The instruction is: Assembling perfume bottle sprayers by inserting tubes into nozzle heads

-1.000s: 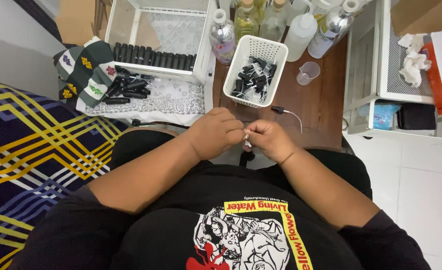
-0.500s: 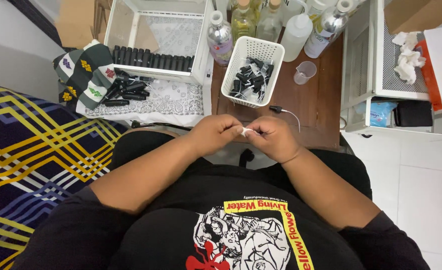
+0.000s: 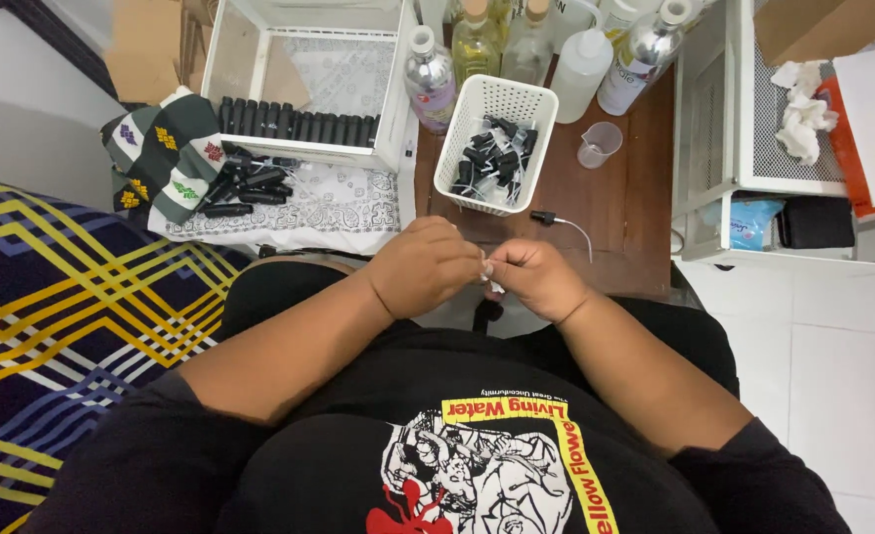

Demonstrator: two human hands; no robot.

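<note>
My left hand [image 3: 426, 267] and my right hand [image 3: 534, 277] meet over my lap at the near edge of the brown wooden table [image 3: 635, 198]. Both pinch one small white piece [image 3: 488, 271] between their fingertips; what it is cannot be made out. A black spray cap with a thin white tube [image 3: 556, 222] lies on the table just beyond my right hand. Behind it stands a white slotted basket [image 3: 497, 99] holding several black spray caps.
Bottles [image 3: 430, 74] and a small clear cup [image 3: 599, 144] stand at the back of the table. A white tray [image 3: 309, 79] with a row of black vials and loose black vials [image 3: 250, 183] on a patterned cloth lie left. White shelves [image 3: 754, 119] stand right.
My hands have stayed together over my lap, shifting slightly toward me and to the right while working the small white piece. Nothing else moved.
</note>
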